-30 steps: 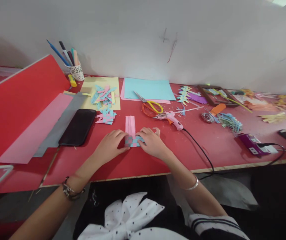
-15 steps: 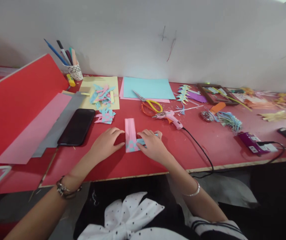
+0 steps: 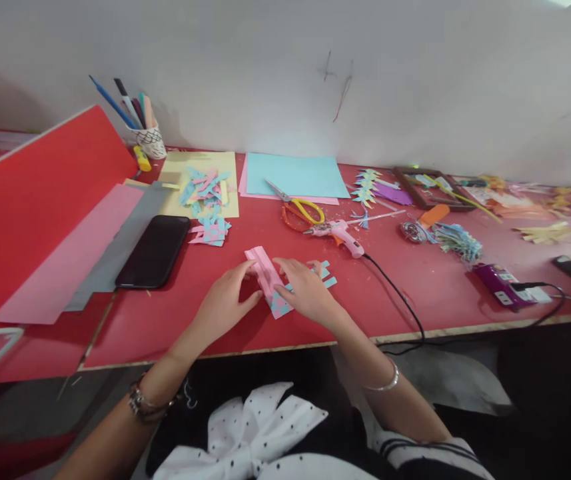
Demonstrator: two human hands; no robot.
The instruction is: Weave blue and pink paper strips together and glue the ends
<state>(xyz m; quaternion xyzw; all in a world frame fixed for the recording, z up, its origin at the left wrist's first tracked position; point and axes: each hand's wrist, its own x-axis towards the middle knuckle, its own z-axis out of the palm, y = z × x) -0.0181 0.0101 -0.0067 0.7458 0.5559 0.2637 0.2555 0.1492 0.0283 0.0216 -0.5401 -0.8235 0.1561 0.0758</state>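
Note:
A half-woven piece of pink and light blue paper strips (image 3: 268,272) lies tilted on the red table. Its long pink strips reach up and to the left, and a checkered weave shows at the lower end. The fingertips and thumb of my left hand (image 3: 229,297) hold its left edge. Over its right side, my right hand (image 3: 306,290) grips the weave with curled fingers. Blue strip ends stick out past that hand, which hides part of the weave. A finished-looking pink and blue woven paper piece (image 3: 214,231) lies farther back on the left.
A black phone (image 3: 154,252) lies left of my hands. Behind them are scissors (image 3: 298,205), a pink glue gun (image 3: 342,237) with a trailing black cord, blue paper (image 3: 298,175) and a heap of folded strips (image 3: 205,188). A purple power socket (image 3: 504,287) sits at right.
The paper weave has turned on the table, its pink top leaning left and its checkered end shifting right. My left hand has moved right, onto its edge.

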